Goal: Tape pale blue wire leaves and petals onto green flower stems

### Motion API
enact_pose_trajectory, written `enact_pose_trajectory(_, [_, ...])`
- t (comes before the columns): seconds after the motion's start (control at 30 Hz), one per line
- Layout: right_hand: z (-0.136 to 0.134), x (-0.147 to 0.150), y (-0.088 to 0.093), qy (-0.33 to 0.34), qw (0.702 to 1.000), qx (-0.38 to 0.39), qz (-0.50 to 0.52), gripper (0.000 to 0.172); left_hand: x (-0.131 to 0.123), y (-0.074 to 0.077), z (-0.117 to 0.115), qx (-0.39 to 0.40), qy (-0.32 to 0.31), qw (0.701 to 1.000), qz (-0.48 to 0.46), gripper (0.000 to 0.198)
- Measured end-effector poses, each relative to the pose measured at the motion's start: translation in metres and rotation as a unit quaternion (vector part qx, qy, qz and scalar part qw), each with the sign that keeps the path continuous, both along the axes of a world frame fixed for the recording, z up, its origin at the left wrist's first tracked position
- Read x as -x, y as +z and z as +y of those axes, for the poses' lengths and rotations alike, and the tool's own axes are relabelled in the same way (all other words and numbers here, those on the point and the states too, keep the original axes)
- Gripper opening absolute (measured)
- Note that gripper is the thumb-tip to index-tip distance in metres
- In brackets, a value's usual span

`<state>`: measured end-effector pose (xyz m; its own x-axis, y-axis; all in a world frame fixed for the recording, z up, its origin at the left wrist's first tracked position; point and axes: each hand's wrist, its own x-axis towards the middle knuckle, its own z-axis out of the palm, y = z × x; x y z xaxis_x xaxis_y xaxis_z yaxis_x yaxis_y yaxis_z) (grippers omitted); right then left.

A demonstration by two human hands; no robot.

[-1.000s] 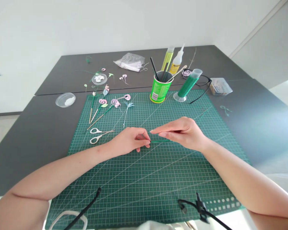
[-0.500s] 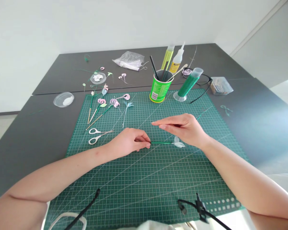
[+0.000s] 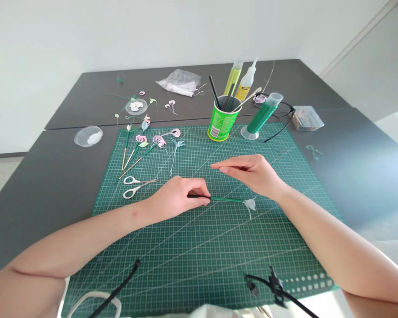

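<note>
My left hand (image 3: 188, 194) is closed in a pinch around a thin flower stem (image 3: 227, 199), held nearly level just over the green cutting mat (image 3: 172, 247). The stem is dark near my fingers and green farther right. At its right end sits a pale, whitish-blue flower (image 3: 250, 204) with one thin petal hanging down. Up and to the right of the stem, my right hand (image 3: 252, 174) has its thumb and straight fingers pressed together. Whatever they pinch is too fine to make out; a faint green strand shows just below that hand.
White-handled scissors (image 3: 131, 193) lie left of my left hand. Behind them are several finished flowers (image 3: 141, 139) on sticks. A green can (image 3: 222, 126) holding rods, a green thread spool (image 3: 264, 115), a glue bottle (image 3: 246, 81) and a plastic box (image 3: 307, 118) stand farther back.
The flower has turned about its stem, so its petals point differently, and it sits slightly farther right. More dark stem shows inside my left hand. My right hand has barely moved.
</note>
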<state>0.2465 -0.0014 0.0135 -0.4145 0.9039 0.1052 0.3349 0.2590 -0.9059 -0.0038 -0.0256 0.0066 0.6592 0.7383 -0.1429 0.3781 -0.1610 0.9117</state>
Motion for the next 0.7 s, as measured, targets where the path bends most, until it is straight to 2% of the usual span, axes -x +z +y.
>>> enact_pose_trajectory(0.27, [0.004, -0.002, -0.004, 0.004, 1.0, 0.018, -0.013, 0.029, 0.0, 0.003, -0.002, -0.067, 0.018, 0.998, -0.001, 0.011])
enact_pose_trajectory(0.53, [0.01, -0.004, -0.012, 0.007, 0.999, 0.02, -0.033, 0.029, -0.002, 0.009, -0.007, -0.212, 0.026, 0.977, 0.013, 0.01])
enact_pose_trajectory(0.7, [0.015, -0.006, -0.017, 0.01, 0.999, 0.027, -0.046, 0.032, 0.0, 0.008, -0.005, -0.235, 0.04, 0.971, -0.011, 0.011])
